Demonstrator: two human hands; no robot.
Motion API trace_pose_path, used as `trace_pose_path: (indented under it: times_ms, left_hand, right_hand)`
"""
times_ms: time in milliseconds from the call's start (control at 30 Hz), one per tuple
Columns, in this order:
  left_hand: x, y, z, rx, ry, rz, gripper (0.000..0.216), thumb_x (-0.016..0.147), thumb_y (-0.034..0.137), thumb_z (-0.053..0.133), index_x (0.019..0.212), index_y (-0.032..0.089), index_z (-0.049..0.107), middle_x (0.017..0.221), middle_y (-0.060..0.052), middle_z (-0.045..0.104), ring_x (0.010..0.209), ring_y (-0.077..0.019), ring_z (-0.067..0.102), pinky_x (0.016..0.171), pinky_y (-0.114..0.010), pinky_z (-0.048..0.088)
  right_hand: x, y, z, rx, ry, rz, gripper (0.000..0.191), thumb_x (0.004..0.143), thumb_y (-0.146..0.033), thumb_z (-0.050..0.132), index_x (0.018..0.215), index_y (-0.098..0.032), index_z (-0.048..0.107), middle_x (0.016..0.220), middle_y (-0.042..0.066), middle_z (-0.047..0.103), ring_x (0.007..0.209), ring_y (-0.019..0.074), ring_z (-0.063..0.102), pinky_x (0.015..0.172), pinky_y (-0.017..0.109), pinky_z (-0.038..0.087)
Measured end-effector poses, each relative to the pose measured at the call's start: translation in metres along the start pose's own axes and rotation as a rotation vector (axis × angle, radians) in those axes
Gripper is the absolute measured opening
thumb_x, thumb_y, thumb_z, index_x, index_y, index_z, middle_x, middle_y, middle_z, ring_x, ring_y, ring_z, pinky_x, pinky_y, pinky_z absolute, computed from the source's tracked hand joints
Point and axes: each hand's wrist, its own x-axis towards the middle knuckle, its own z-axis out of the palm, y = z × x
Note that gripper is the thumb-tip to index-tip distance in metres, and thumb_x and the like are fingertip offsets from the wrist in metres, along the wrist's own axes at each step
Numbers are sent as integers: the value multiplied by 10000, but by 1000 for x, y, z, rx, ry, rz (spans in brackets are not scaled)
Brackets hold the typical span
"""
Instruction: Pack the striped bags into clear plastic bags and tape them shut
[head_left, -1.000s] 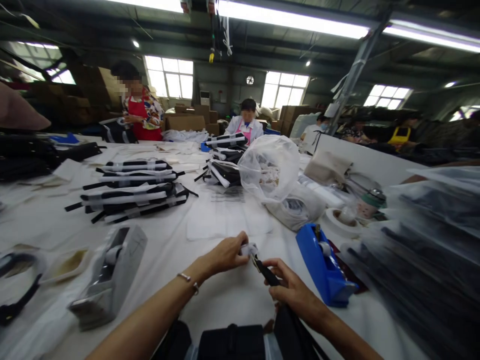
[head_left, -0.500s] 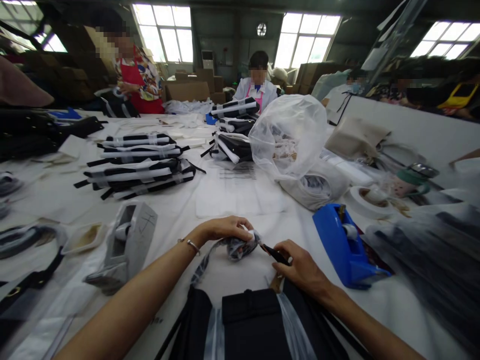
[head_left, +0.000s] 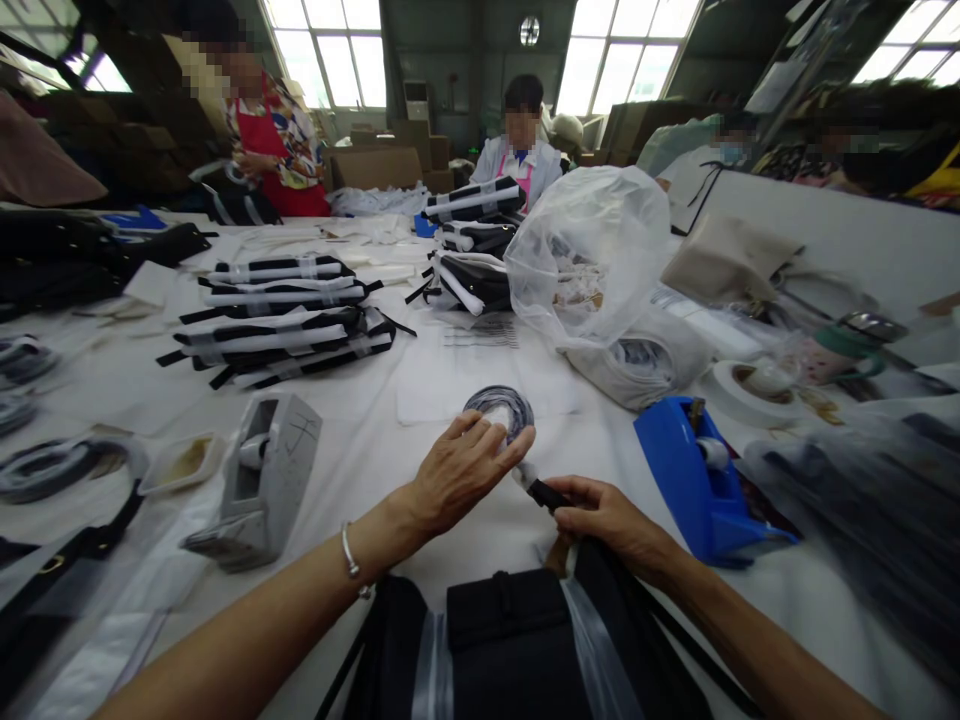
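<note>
My left hand is closed around a grey, film-like coil above the white table, its fingers covering the coil's near side. My right hand pinches the end of a black strap, just to the right of and below the coil. A pale bit lies between the strap end and the coil; whether they are joined I cannot tell. Close to me lies a black bag with a flap and clear plastic bands around it. The bag's lower part runs out of view.
A grey tape dispenser stands on the left, a blue tape dispenser on the right. Further back are stacked black-and-white wrapped bundles and a clear plastic bag. Two people work across the table.
My left hand has swung over, its back now facing up, and the grey coil shows as a round ring further from me. The right hand still pinches the strap, shifted slightly right.
</note>
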Motion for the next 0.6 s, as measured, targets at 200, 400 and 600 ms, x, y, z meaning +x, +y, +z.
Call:
trace_pose_path:
  times_ms: [200,400,600]
  left_hand:
    - [-1,-37,32,-498,-5,-393,574,832,440,635,1315,177,473,1248,-127,579,1125,-256,557,946,-381,437]
    - [21,-73,73,-813,-328,-799,537,794,581,550,1029,113,670,841,-51,692,770,-201,620,654,-262,434]
    - [61,-67,75,-763,-236,-789,201,720,270,650,826,104,690,692,-29,638,670,-173,585,608,-258,424]
  right_hand:
    - [24,5,-9,203,-159,261,515,825,-617,602,949,-119,639,691,38,663,485,111,578,468,225,463]
    - [59,-1,-3,408,-178,356,334,778,-386,736,941,-124,609,910,97,702,712,145,685,591,232,553]
    - [77,-5,5,62,-27,225,199,702,-249,733,818,-149,606,741,40,673,628,160,664,511,241,522]
